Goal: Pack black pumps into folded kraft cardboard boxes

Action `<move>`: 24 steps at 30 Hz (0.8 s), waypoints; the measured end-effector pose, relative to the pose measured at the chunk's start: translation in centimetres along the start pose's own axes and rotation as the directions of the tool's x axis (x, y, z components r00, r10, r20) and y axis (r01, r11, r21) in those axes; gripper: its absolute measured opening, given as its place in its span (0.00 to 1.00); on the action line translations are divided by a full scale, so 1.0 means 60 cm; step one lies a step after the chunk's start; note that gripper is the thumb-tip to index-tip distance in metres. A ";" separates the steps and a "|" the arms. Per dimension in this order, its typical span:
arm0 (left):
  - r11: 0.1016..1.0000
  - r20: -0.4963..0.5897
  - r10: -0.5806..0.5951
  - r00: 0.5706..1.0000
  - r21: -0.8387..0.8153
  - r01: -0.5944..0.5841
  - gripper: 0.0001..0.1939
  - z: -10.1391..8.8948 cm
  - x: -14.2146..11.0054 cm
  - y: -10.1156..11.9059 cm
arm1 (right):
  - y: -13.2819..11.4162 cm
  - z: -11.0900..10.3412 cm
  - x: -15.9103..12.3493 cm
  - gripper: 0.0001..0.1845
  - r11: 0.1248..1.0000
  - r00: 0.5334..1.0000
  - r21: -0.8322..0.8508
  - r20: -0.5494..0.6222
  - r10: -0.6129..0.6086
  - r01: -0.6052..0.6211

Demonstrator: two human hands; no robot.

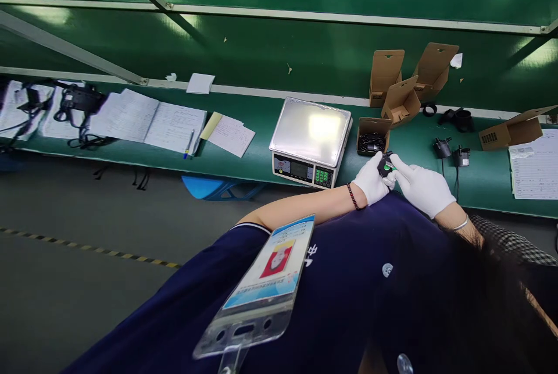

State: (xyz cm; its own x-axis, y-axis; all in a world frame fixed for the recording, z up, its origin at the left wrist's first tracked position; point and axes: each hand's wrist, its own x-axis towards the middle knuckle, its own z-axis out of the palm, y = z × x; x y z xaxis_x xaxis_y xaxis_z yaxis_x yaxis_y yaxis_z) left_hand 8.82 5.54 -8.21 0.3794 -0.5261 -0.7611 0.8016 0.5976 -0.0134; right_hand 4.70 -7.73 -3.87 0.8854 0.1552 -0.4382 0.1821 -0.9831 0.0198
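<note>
A small black device (384,166) with a bright green spot is held between both hands at the bench's front edge, close to my body. My left hand (369,180), in a white glove, is closed around its left side. From the right, my gloved right hand (422,187) pinches it with thumb and fingers. The fingers partly cover the device, so its full shape is hidden. Just behind my left hand stands an open cardboard box (360,128) with a coiled black cable (371,142) inside. To the right lie two black corded devices (443,147).
A digital scale (310,132) stands left of my hands. Behind are open cardboard boxes (386,74), with another box (514,129) and a written sheet (536,167) at right. Farther left lie an open notebook (168,127), a pen (189,144) and black adapters (82,99). A blue stool (204,188) is below.
</note>
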 end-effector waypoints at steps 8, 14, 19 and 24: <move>1.000 0.000 -0.005 1.000 -0.005 0.005 0.18 -0.001 -0.002 0.001 | 0.000 0.006 0.003 0.29 1.000 1.000 -0.002 0.006 0.014 -0.014; 1.000 -0.020 0.006 1.000 -0.004 -0.006 0.16 0.000 -0.002 -0.001 | 0.003 0.007 0.002 0.30 1.000 1.000 -0.002 0.013 -0.019 0.019; 1.000 -0.023 0.003 1.000 0.006 -0.003 0.17 0.002 -0.004 0.000 | 0.002 0.005 0.002 0.30 1.000 1.000 -0.016 0.023 -0.008 0.008; 1.000 -0.024 0.012 1.000 0.013 -0.012 0.17 0.002 -0.003 0.000 | -0.001 0.005 0.002 0.29 1.000 1.000 -0.016 0.004 0.019 -0.019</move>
State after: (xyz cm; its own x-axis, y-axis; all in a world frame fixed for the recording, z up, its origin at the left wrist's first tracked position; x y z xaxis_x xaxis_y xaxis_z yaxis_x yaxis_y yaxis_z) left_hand 8.82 5.53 -7.99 0.3779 -0.5046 -0.7762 0.8031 0.5958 0.0037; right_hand 4.64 -7.66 -4.18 0.8868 0.1365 -0.4415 0.1727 -0.9840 0.0427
